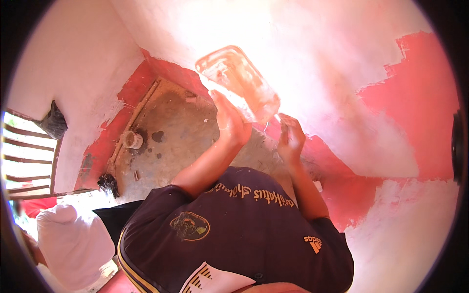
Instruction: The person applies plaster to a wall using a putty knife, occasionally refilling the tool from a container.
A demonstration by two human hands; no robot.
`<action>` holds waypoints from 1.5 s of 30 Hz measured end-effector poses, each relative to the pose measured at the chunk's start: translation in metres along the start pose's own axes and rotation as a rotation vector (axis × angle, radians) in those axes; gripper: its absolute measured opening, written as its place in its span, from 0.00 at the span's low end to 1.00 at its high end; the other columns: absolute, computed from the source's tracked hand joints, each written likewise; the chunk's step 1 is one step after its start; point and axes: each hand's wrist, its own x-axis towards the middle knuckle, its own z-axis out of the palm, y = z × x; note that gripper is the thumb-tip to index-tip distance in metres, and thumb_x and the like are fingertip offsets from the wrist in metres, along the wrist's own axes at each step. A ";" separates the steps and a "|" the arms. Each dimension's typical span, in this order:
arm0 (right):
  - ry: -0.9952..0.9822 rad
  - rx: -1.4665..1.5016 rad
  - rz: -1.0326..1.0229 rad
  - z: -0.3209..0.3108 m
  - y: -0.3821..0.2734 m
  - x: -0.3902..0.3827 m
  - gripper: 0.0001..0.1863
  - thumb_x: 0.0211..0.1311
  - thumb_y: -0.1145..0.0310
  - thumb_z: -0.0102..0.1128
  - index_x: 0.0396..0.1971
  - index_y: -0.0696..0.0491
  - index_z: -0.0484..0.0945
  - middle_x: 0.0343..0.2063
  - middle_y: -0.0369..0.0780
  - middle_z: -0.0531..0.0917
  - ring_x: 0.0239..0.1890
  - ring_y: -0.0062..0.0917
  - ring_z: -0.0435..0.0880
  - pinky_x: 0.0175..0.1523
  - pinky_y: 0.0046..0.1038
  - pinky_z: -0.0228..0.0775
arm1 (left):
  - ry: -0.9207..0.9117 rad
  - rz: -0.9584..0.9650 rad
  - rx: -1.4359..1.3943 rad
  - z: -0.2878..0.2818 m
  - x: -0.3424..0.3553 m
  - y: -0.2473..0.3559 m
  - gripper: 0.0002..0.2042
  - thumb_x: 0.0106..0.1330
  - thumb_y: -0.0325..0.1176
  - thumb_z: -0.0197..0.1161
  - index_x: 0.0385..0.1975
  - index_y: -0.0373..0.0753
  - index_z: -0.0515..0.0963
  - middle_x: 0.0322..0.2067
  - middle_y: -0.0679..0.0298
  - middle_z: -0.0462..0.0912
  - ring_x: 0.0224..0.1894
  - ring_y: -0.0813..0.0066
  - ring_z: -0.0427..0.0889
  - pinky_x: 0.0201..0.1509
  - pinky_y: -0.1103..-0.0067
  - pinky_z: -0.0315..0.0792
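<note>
My left hand grips a rectangular, see-through plastic container by its near left side and holds it up tilted against the bright wall. Pale smears coat the container's inside. At the container's lower right corner, my right hand is closed with its fingers pinched around a thin, pale piece, mostly hidden by the fingers. Glare washes out its tip, so its kind does not show. Both forearms are raised in front of my dark shirt.
The walls are part white and part red, with ragged paint edges. A small pail stands on the stained floor. A black bag hangs by the barred window. Someone in a white shirt is at the lower left.
</note>
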 end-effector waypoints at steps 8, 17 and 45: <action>0.237 0.143 0.167 -0.012 -0.022 0.016 0.13 0.55 0.86 0.47 0.40 0.65 0.76 0.36 0.48 0.80 0.38 0.36 0.82 0.41 0.30 0.75 | 0.017 0.086 0.081 -0.004 0.001 -0.001 0.37 0.71 0.63 0.32 0.70 0.41 0.45 0.69 0.62 0.53 0.69 0.65 0.55 0.72 0.69 0.50; 0.212 0.300 0.296 -0.039 0.050 0.027 0.11 0.66 0.77 0.50 0.47 0.61 0.72 0.41 0.40 0.79 0.43 0.21 0.77 0.48 0.22 0.70 | -0.065 0.146 0.072 0.003 -0.007 0.009 0.37 0.71 0.64 0.30 0.71 0.43 0.44 0.70 0.64 0.50 0.70 0.65 0.52 0.72 0.69 0.48; -0.629 -0.428 -0.484 -0.061 -0.125 0.158 0.28 0.46 0.82 0.59 0.51 0.47 0.79 0.18 0.39 0.69 0.20 0.32 0.72 0.24 0.32 0.64 | -0.427 0.036 0.088 -0.013 0.002 0.031 0.37 0.72 0.59 0.31 0.67 0.31 0.51 0.63 0.51 0.63 0.63 0.58 0.66 0.67 0.63 0.62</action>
